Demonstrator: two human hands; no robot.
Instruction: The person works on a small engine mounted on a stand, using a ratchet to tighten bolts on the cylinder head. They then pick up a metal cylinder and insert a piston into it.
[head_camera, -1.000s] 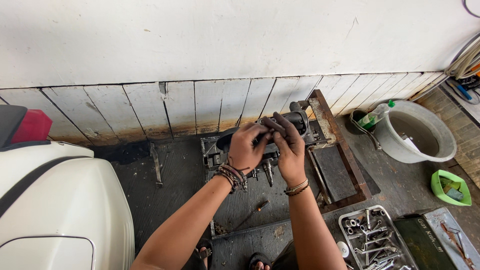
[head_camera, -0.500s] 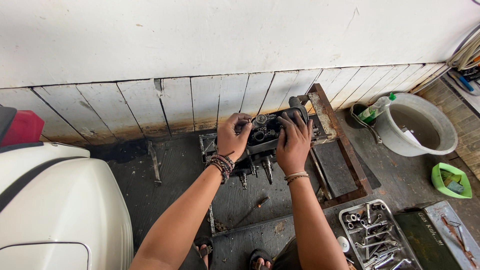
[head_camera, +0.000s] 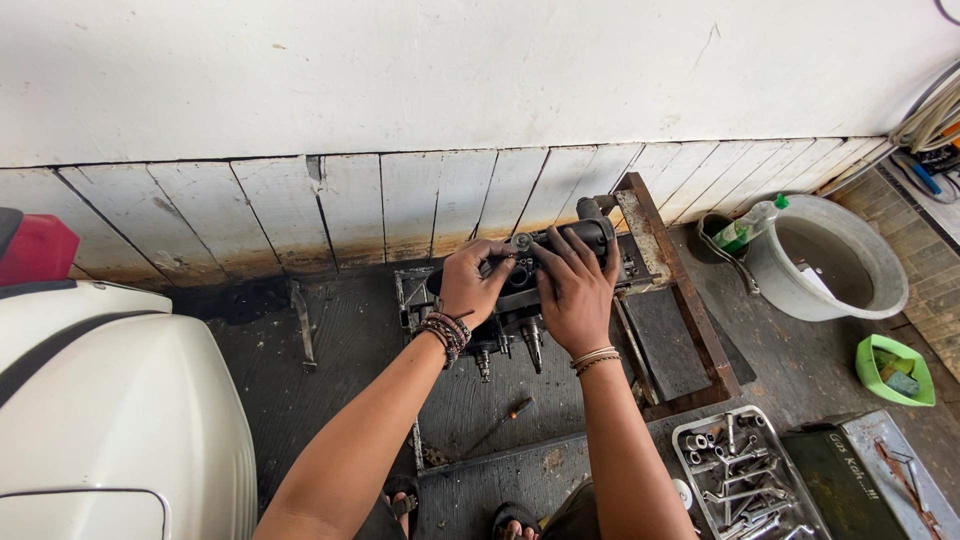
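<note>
both hands gripped the dark engine part (head_camera: 520, 290) on the floor. left hand (head_camera: 470, 285) fingers closed on its left end. right hand (head_camera: 575, 295) fingers wrapped over its top.

Dark, oily floor (head_camera: 300, 400) of ribbed planks, meeting a white wall at the far side. Centre, against the wall: black engine part (head_camera: 520, 290) sitting on the floor, both hands on it. Just right of it, rusty metal frame (head_camera: 690, 320) lying flat, running near to far. Screwdriver (head_camera: 500, 420) loose on the floor near the engine part. Far right: grey bucket (head_camera: 830, 260) with a plastic bottle (head_camera: 745, 228) leaning at its left rim. Right edge: small green tub (head_camera: 890, 370). Near right: metal tray of sockets and wrenches (head_camera: 740, 470), touching a dark green toolbox (head_camera: 860, 480). Left: white scooter body (head_camera: 100, 410).
</note>
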